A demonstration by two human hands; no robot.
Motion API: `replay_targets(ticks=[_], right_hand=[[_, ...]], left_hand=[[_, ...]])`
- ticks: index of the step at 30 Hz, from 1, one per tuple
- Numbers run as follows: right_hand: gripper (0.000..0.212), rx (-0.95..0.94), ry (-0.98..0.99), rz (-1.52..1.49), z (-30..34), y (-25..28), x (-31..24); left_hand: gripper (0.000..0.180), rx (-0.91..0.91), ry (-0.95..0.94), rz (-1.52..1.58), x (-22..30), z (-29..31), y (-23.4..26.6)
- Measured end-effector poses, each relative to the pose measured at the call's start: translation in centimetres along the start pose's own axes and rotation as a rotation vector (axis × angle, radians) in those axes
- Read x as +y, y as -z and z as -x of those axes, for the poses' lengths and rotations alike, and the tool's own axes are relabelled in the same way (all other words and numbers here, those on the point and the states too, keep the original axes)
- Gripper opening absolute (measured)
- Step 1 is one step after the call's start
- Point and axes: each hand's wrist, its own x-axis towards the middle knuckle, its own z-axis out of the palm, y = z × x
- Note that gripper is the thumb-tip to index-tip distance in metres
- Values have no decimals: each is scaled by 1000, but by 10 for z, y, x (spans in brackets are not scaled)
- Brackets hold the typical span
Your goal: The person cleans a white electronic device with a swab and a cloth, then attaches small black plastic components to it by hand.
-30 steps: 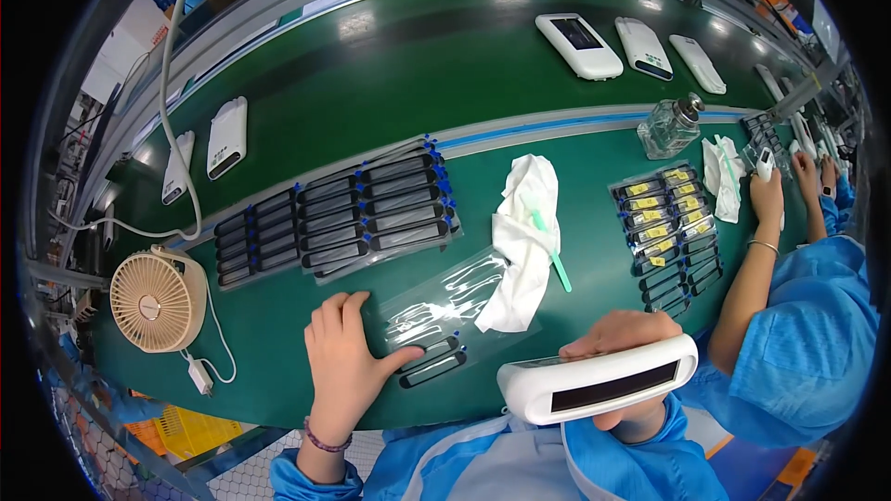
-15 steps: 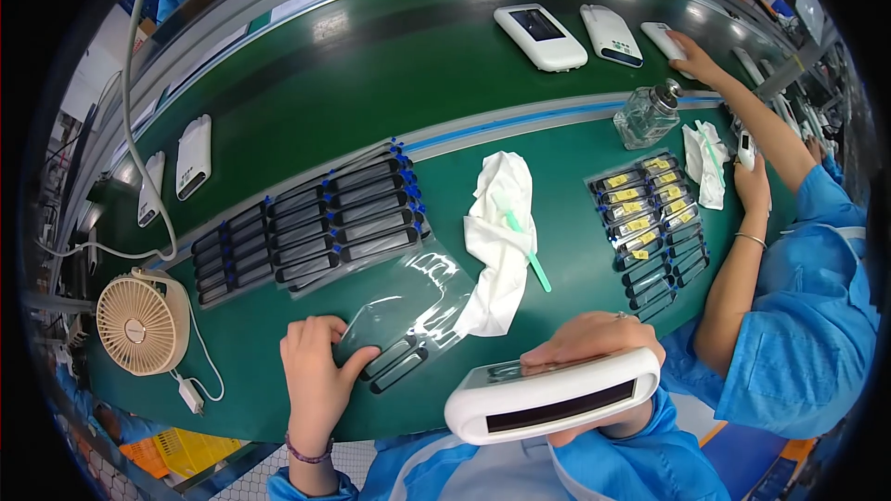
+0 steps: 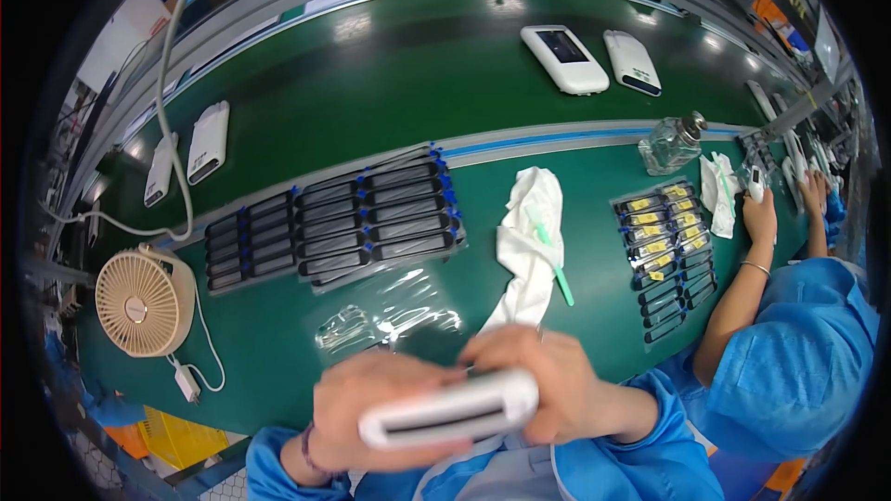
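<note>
A white handheld device [image 3: 515,394] with rounded ends and a dark slot along its edge is held close to my body, blurred by motion. My left hand [image 3: 367,390] grips its left end, and my right hand [image 3: 561,380] is closed round the right end. Just beyond my hands lies a clear plastic sheet [image 3: 399,301], its near part hidden by them. Behind it, sheets of black strip-shaped parts with blue tabs [image 3: 334,223] lie in rows. A crumpled white cloth [image 3: 529,241] with a green stick [image 3: 561,278] on it is to the right.
A beige fan [image 3: 139,306] stands at left with its cable. White devices [image 3: 564,60] lie on the dark green belt [image 3: 390,65]. A glass pump bottle [image 3: 670,147] and a sheet of yellow-labelled strips [image 3: 664,246] are at right, beside a co-worker's arm [image 3: 742,288].
My left hand has left the plastic sheet and taken hold of the device, which moved left with my right hand. The co-worker's hand and a white device are gone from the belt.
</note>
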Motion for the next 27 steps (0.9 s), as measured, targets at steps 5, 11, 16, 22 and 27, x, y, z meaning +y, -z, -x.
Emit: replay_targets(ticks=[5,11,16,22,27], right_hand=[[20,170,-217,1084,1,32,25],[19,119,-320,1218,31,33,60],[26,-88,-278,1099,19,41,51],[14,-108,-240,628,13,59,30],[19,286,249,189,5,69,0]], left_hand=[[52,110,-23,-54,-25,6,11],[67,-24,-24,-66,-25,-3,15],[67,-26,-78,-129,-25,-4,14],[69,-6,-69,-170,-27,-1,14],[48,109,-21,-113,-22,-3,8]])
